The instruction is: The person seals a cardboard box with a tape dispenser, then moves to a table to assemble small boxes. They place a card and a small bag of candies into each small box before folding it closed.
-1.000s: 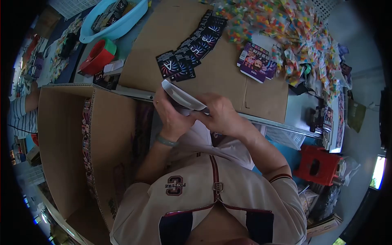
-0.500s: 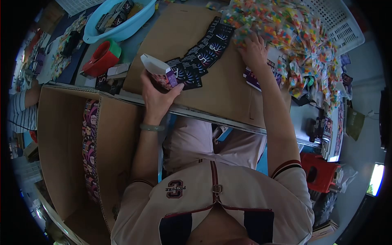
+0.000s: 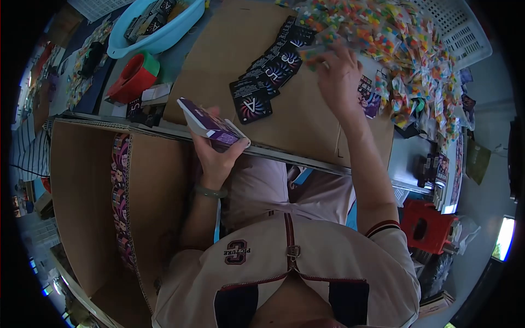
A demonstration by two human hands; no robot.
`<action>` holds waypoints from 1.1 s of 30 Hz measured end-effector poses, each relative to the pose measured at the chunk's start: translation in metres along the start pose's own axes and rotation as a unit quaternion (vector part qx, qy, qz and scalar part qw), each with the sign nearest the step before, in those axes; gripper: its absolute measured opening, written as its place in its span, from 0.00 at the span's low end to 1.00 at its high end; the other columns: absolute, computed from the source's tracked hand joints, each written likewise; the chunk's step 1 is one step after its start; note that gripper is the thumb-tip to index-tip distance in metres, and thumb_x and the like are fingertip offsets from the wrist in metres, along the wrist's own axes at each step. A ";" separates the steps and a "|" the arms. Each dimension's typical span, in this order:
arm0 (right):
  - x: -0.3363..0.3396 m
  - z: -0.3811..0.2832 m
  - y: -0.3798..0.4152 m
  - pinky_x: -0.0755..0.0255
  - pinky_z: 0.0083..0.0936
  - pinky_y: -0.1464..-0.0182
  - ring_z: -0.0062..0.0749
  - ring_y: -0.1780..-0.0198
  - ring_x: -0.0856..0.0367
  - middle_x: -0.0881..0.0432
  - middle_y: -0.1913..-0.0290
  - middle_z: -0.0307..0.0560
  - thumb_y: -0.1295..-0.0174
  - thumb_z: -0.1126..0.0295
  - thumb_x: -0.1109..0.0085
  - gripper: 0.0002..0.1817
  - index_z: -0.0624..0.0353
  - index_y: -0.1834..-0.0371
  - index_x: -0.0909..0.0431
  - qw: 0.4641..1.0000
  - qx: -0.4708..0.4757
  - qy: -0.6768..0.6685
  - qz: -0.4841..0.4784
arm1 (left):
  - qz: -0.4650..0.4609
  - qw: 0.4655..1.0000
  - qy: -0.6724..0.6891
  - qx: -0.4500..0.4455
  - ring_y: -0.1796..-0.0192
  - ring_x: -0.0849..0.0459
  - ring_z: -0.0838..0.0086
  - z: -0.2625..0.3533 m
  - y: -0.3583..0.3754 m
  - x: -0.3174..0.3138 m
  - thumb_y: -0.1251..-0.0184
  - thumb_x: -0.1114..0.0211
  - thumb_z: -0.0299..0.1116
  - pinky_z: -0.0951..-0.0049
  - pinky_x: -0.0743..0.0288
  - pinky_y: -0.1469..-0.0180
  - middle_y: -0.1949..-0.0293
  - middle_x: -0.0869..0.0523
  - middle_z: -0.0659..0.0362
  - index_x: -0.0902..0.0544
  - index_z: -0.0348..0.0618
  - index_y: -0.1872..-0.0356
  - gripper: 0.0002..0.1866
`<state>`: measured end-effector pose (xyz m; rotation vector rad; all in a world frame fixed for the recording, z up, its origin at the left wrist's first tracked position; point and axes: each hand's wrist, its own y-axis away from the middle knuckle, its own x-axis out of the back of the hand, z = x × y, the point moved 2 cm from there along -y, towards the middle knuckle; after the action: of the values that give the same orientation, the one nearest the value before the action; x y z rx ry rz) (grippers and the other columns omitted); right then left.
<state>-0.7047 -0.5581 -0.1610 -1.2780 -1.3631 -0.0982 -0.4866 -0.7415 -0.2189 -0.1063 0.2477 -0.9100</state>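
Note:
My left hand (image 3: pixel 217 161) is closed around a small purple-and-white carton (image 3: pixel 214 127), tilted over the front edge of the table. A fan of black sachets (image 3: pixel 273 71) with coloured bursts and letters lies just beyond it on the cardboard sheet (image 3: pixel 213 60). My right hand (image 3: pixel 340 76) is above the sheet at the near side of a heap of clear packets of coloured candy (image 3: pixel 377 33). Its fingers are bent together on a candy packet (image 3: pixel 310 53), slightly blurred. Another purple printed carton (image 3: pixel 369 101) lies partly hidden behind my right wrist.
A blue basin (image 3: pixel 156 33) with black packs stands at the back left, near a red-and-green tape dispenser (image 3: pixel 134 74). An open cardboard box (image 3: pixel 82 191) is at my left. A white basket (image 3: pixel 462 33) is behind the candy heap; a red stool (image 3: pixel 429 227) stands at right.
My left hand has come closer to me and tipped the carton, its open end turning away from view. My right hand has drawn slightly back from the heap, with a packet at its fingers.

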 end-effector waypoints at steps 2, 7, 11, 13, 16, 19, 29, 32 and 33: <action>-0.001 -0.040 0.015 0.32 0.43 0.46 0.42 0.47 0.23 0.19 0.50 0.44 0.49 0.73 0.37 0.05 0.50 0.70 0.14 0.993 0.028 -0.117 -0.009 | -0.002 1.000 -0.016 -0.007 0.39 0.30 0.65 -0.004 0.000 0.002 0.60 0.20 0.29 0.63 0.32 0.37 0.38 0.33 0.48 0.49 0.39 0.29 0.56; -0.039 -0.107 0.058 0.35 0.46 0.44 0.43 0.43 0.25 0.21 0.47 0.47 0.48 0.71 0.37 0.10 0.51 0.62 0.16 0.974 0.032 -0.128 -0.185 | -0.012 0.996 -0.084 -0.004 0.38 0.31 0.65 0.002 -0.015 -0.001 0.58 0.21 0.30 0.61 0.33 0.36 0.38 0.33 0.48 0.47 0.36 0.31 0.53; -0.044 -0.121 0.085 0.41 0.54 0.38 0.49 0.36 0.29 0.25 0.40 0.55 0.47 0.67 0.37 0.25 0.59 0.43 0.26 0.982 0.046 -0.080 -0.163 | -0.017 0.999 -0.040 0.022 0.38 0.31 0.64 0.003 -0.020 0.006 0.57 0.21 0.31 0.60 0.34 0.35 0.38 0.33 0.47 0.45 0.35 0.33 0.51; -0.044 -0.122 0.094 0.43 0.57 0.37 0.52 0.34 0.31 0.26 0.40 0.59 0.47 0.65 0.37 0.30 0.63 0.40 0.30 0.983 0.055 -0.071 -0.158 | 0.008 0.998 -0.049 -0.040 0.37 0.30 0.63 -0.007 -0.018 0.011 0.56 0.21 0.32 0.60 0.34 0.34 0.39 0.32 0.47 0.45 0.34 0.34 0.50; -0.042 -0.125 0.096 0.46 0.61 0.36 0.53 0.31 0.34 0.30 0.36 0.65 0.47 0.64 0.38 0.34 0.67 0.36 0.33 0.960 0.145 -0.128 -0.203 | 0.002 0.995 -0.070 -0.067 0.37 0.30 0.62 -0.011 -0.014 0.016 0.56 0.21 0.32 0.60 0.34 0.34 0.39 0.32 0.47 0.46 0.33 0.32 0.51; -0.041 -0.124 0.095 0.50 0.65 0.34 0.54 0.31 0.34 0.30 0.36 0.64 0.43 0.65 0.41 0.32 0.66 0.35 0.34 0.968 0.084 -0.143 -0.190 | -0.005 0.997 -0.065 -0.036 0.37 0.30 0.62 -0.008 -0.009 0.024 0.57 0.21 0.32 0.60 0.34 0.34 0.38 0.32 0.47 0.48 0.33 0.31 0.53; -0.031 -0.135 0.109 0.56 0.69 0.31 0.54 0.26 0.42 0.33 0.31 0.60 0.40 0.68 0.46 0.35 0.64 0.28 0.42 0.944 0.190 -0.041 -0.267 | 0.010 0.998 -0.054 -0.010 0.36 0.31 0.62 0.000 0.001 0.032 0.57 0.21 0.34 0.61 0.34 0.34 0.37 0.32 0.46 0.48 0.34 0.30 0.55; -0.029 -0.127 0.109 0.55 0.67 0.31 0.54 0.27 0.41 0.34 0.31 0.62 0.38 0.66 0.47 0.35 0.65 0.27 0.43 0.950 0.144 -0.084 -0.266 | -0.003 0.994 -0.101 -0.028 0.37 0.30 0.62 0.000 -0.001 0.033 0.57 0.21 0.35 0.62 0.34 0.35 0.38 0.30 0.46 0.46 0.33 0.31 0.53; -0.027 -0.122 0.107 0.53 0.65 0.31 0.53 0.27 0.40 0.33 0.31 0.62 0.37 0.66 0.47 0.35 0.66 0.27 0.44 0.953 0.119 -0.103 -0.257 | -0.013 0.990 -0.139 -0.033 0.38 0.29 0.62 0.001 -0.001 0.033 0.57 0.20 0.35 0.63 0.33 0.36 0.39 0.30 0.46 0.45 0.32 0.32 0.53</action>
<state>-0.5592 -0.6181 -0.2104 -0.7233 -1.8073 -0.1569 -0.4679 -0.7683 -0.2228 -0.2955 0.0165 -0.9027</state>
